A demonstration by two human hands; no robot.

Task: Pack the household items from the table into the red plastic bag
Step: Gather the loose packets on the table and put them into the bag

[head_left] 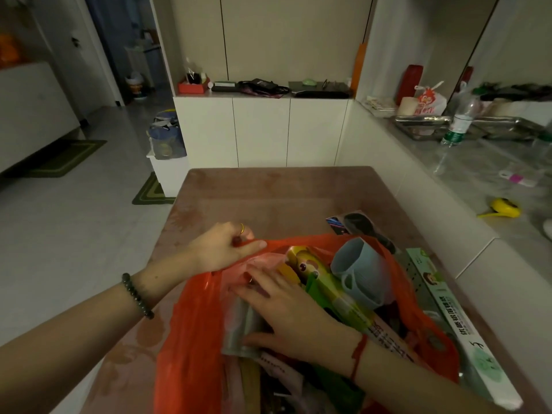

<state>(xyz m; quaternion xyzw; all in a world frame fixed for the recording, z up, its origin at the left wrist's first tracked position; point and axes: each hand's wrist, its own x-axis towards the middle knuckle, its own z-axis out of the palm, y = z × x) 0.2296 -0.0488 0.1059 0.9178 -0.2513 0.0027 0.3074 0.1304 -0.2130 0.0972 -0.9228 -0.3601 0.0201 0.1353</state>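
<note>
Left hand [222, 249]: pinches the red bag [191, 330] rim, holding it open.
Right hand [286, 312]: flat, fingers spread, pressing a packet [242, 327] down inside.
Risk: thin plastic may tear; the cup [358, 270] could tip out.

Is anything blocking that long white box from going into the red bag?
Yes. The long white box lies outside the red bag, along its right side. The grey cup and green carton crowd the opening beside it.
</note>
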